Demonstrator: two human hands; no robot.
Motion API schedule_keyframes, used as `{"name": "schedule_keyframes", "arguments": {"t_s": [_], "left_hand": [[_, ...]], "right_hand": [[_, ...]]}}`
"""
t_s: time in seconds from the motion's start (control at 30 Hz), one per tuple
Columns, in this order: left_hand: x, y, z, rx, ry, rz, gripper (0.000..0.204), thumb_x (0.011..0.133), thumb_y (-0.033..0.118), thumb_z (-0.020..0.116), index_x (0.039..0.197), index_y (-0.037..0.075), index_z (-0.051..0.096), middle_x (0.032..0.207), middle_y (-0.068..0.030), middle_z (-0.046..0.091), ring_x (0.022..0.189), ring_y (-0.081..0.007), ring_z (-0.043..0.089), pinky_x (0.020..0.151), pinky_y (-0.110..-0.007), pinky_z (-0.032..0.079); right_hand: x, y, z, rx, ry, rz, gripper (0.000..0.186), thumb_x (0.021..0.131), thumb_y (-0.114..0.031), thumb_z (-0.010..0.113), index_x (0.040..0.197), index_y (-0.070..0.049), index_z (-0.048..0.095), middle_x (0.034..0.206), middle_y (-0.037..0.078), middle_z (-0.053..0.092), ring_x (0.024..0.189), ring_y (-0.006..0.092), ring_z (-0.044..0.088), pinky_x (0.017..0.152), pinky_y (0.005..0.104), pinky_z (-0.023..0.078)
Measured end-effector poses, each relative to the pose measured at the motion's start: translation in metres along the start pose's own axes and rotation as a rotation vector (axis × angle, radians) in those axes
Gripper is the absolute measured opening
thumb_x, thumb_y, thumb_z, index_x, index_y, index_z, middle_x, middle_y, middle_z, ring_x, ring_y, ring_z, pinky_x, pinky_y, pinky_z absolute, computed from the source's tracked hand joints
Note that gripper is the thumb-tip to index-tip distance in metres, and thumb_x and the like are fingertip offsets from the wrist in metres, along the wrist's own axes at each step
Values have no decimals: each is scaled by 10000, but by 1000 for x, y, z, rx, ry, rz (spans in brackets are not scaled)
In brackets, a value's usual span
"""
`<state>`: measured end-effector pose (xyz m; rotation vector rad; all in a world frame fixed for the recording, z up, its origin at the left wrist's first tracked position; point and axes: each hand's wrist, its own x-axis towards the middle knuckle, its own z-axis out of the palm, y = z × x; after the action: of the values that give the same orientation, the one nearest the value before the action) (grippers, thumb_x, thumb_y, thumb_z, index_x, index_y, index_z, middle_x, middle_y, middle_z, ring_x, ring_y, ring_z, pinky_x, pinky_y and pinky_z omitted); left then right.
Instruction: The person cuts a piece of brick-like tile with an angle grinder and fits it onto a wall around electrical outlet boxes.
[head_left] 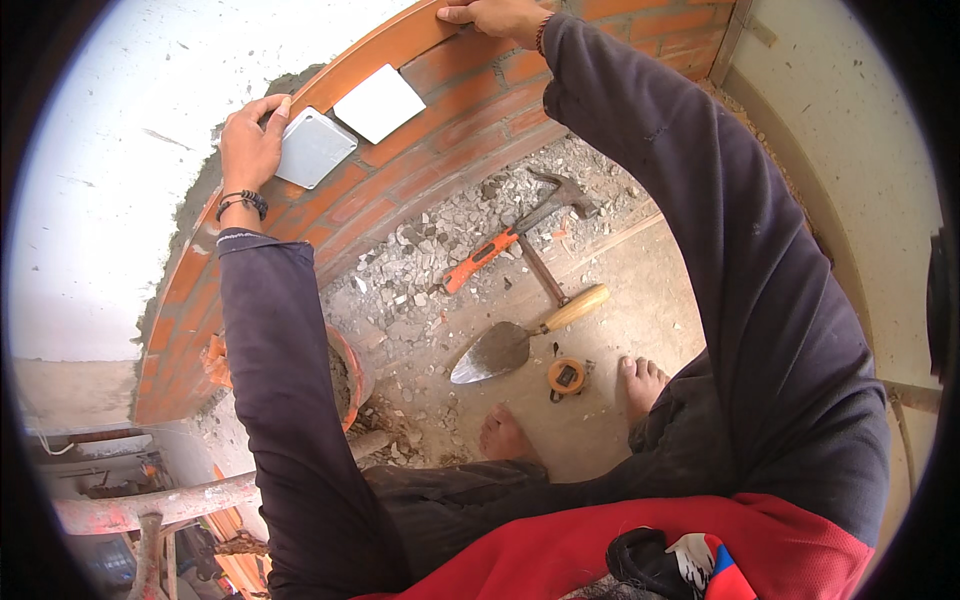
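A smooth orange-brown board [375, 48] runs along the top of the brick wall [455, 85]. At its far end my right hand [500, 20] is closed around the edge, thumb on the near side. My left hand [252, 148] grips the other end, its fingers bent over the edge. Close by the left thumb is a grey rectangular plate [317, 148] with rounded corners and a small corner hole; whether the thumb presses on it I cannot tell. A white square plate [380, 103] sits beside the grey one, against the bricks.
Below, a claw hammer [515, 232] with an orange grip lies across rubble [420, 255]. Near my bare feet are a pointed trowel [495, 352] and a round orange tape measure [567, 377]. A bucket [347, 375] stands left, near a dirty pole [160, 505].
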<state>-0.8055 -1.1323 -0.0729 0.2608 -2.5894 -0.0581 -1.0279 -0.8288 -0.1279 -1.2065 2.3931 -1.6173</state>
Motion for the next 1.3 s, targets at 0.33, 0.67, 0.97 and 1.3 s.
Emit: {"name": "schedule_keyframes", "arguments": {"t_s": [0.33,0.67,0.97,1.3], "left_hand": [[-3,-5,-3,43,42,109,316,976,365,627,1126,120,760,1086,-103,752,1008,-290,669,928,-383,500],[-6,3,-20,-225,197,-86,324,954,376,653,1123,125,768,975,-117,770,898,-268,735,822,-351,553],[-12,-2,-36,-407,391,-167,280,960,276,638,959,16,739,799,-84,727,737,-173,668,698,-335,522],[-18,-13,-38,-389,456,-168,286,919,288,674,951,14,748,864,-150,751,801,-250,722,741,-360,543]], "right_hand": [[-14,-22,-4,54,-54,76,390,983,-291,649,1246,-7,699,1287,199,678,1222,346,619,1051,435,458],[-6,-9,6,37,8,53,378,976,-298,683,1227,-17,712,1050,82,647,969,203,557,839,340,445],[-2,4,11,92,48,100,369,968,-302,714,1209,-22,723,842,-28,620,739,80,504,646,259,439],[4,10,10,144,25,170,399,953,-303,723,1217,-4,717,844,-26,628,748,87,521,672,275,447]]}}
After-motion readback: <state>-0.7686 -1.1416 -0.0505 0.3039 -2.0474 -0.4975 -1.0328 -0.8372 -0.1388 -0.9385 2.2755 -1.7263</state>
